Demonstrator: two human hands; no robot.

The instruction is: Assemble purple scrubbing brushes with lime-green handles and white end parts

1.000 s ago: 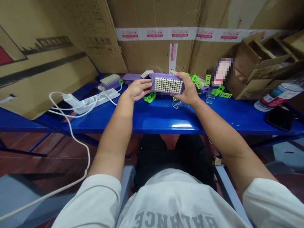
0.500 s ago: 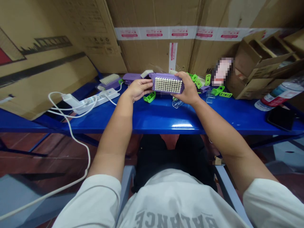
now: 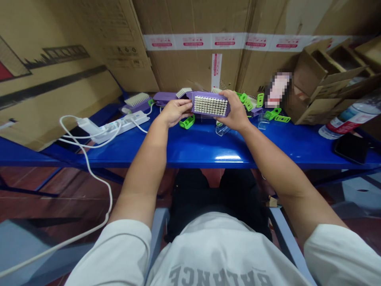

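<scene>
Both my hands hold a purple scrubbing brush (image 3: 210, 105) up above the blue shelf, its cream bristles facing me. My left hand (image 3: 175, 112) grips its left end, and my right hand (image 3: 234, 111) wraps around its right end. Just below my left hand lies a green plastic clip (image 3: 187, 122). A clear plastic piece (image 3: 222, 130) sits under the brush near my right hand. Further purple brushes (image 3: 137, 102) lie behind, partly hidden by my hands. Several green clips (image 3: 272, 115) lie to the right.
The blue metal shelf (image 3: 205, 155) runs across in front of me, backed by cardboard boxes (image 3: 190, 63). A white power strip (image 3: 125, 121) and its cable lie at left. A plastic bottle (image 3: 351, 121), a black phone (image 3: 351, 147) and open cartons (image 3: 321, 79) are at right.
The brush has risen slightly and tilted a little, with its bristle face turned more upward. My hands have shifted only slightly with it.
</scene>
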